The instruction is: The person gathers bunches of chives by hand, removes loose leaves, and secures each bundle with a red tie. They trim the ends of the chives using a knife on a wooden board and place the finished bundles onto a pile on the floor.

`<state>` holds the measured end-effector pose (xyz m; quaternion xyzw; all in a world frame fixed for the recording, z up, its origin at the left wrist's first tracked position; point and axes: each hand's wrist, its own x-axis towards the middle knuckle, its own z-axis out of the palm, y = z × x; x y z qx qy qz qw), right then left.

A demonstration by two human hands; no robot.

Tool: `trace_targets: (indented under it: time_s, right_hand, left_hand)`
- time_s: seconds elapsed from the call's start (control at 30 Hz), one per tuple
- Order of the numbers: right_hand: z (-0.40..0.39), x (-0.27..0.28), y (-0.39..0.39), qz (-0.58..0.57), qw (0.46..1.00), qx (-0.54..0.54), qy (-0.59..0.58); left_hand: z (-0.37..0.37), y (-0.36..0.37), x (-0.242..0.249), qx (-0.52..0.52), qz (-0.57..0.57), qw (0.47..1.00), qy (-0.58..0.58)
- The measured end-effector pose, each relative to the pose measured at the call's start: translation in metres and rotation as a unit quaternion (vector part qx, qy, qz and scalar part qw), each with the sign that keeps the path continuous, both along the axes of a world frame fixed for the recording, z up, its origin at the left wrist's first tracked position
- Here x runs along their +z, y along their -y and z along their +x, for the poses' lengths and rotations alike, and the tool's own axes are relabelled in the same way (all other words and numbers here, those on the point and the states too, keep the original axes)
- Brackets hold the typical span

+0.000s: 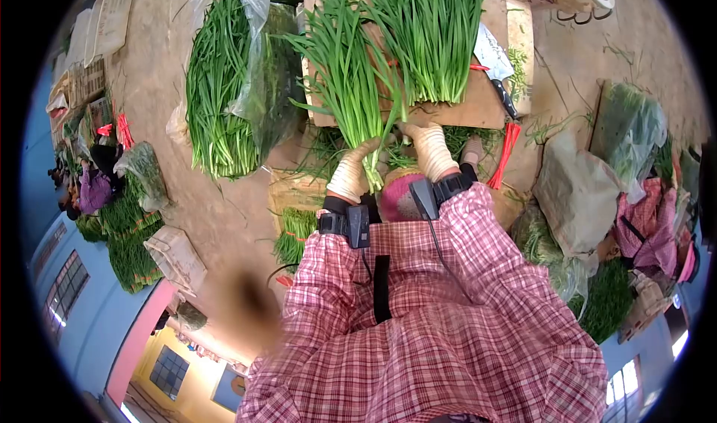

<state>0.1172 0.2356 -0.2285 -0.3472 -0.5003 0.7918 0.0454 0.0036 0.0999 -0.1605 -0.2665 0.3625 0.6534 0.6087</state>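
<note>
My left hand (352, 170), in a pale ribbed glove, is wrapped round the lower stems of a loose bunch of green chives (347, 87). The leaves of this bunch spread up over a wooden board (478, 116). My right hand (429, 148), gloved alike, is at the board's near edge, its fingertips pinched at the lower end of a few thin chive stalks (404, 109). Beside them on the board lies a larger pile of chives (437, 42), cut ends toward me. A broad-bladed knife (493, 60) with a black handle rests at the board's right side.
Red ties (506, 154) hang off the board's right corner. Chives in a clear plastic bag (224, 87) stand left. A tied bundle (296, 235) is low at left. Covered bundles (579, 191) and a crate (175, 257) stand on the floor. Other people (93, 187) sit far left.
</note>
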Motion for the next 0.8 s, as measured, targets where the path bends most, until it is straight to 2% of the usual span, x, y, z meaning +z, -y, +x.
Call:
trace_targets:
  time_s: [0.07, 0.1, 0.13, 0.2, 0.23, 0.27, 0.33, 0.4, 0.43, 0.47, 0.53, 0.57, 0.67, 0.7, 0.73, 0.8]
  right_hand:
    - [-0.004, 0.022, -0.008, 0.089, 0.97, -0.019, 0.225]
    - [-0.004, 0.043, -0.009, 0.197, 0.947, 0.022, 0.253]
    - [-0.002, 0.048, -0.002, 0.093, 0.954, 0.041, 0.281]
    - [0.004, 0.065, 0.013, 0.012, 0.97, 0.086, 0.227]
    - [0.004, 0.06, 0.024, 0.181, 0.955, 0.14, 0.189]
    - [0.008, 0.063, 0.028, 0.299, 0.915, 0.189, 0.193]
    - [0.011, 0.067, 0.018, 0.234, 0.911, 0.266, 0.212]
    - [0.013, 0.067, 0.011, 0.271, 0.917, 0.221, 0.195]
    - [0.011, 0.065, 0.01, 0.219, 0.93, 0.195, 0.22]
    - [0.008, 0.064, 0.011, 0.224, 0.93, 0.197, 0.213]
    - [-0.006, 0.072, 0.012, 0.024, 0.976, 0.162, 0.142]
    - [-0.006, 0.06, 0.016, -0.059, 0.973, 0.167, 0.148]
    - [-0.006, 0.061, 0.017, -0.089, 0.981, 0.139, 0.106]
    - [-0.005, 0.062, 0.019, -0.108, 0.987, 0.105, 0.063]
    - [-0.006, 0.062, 0.017, -0.107, 0.987, 0.106, 0.062]
    - [-0.003, 0.061, 0.009, -0.089, 0.967, 0.192, 0.139]
  left_hand:
    - [-0.001, 0.0, 0.004, 0.006, 0.004, 1.0, -0.008]
    - [-0.002, -0.001, 0.004, 0.008, 0.011, 1.0, -0.016]
    - [0.0, -0.001, 0.001, 0.009, 0.011, 1.0, -0.013]
    - [0.005, -0.007, 0.001, -0.021, -0.072, 0.997, -0.035]
    - [0.008, -0.015, 0.004, -0.004, -0.058, 0.997, -0.048]
    - [0.013, -0.022, 0.007, -0.004, -0.042, 0.995, -0.09]
    - [0.016, -0.017, 0.0, -0.043, -0.099, 0.987, -0.119]
    - [0.019, -0.016, -0.003, -0.049, -0.122, 0.979, -0.153]
    - [0.02, -0.018, -0.002, -0.052, -0.144, 0.97, -0.188]
    - [0.023, -0.019, -0.001, -0.087, -0.173, 0.957, -0.215]
    - [0.037, -0.019, -0.043, -0.011, -0.17, 0.973, -0.158]
    - [0.029, -0.022, -0.04, -0.039, -0.18, 0.983, -0.019]
    - [0.029, -0.023, -0.04, -0.053, -0.191, 0.979, -0.039]
    - [0.028, -0.019, -0.027, -0.03, -0.127, 0.99, -0.043]
    - [0.024, -0.018, -0.028, -0.028, -0.126, 0.991, -0.045]
    - [0.014, -0.02, -0.023, -0.261, -0.159, 0.95, -0.063]
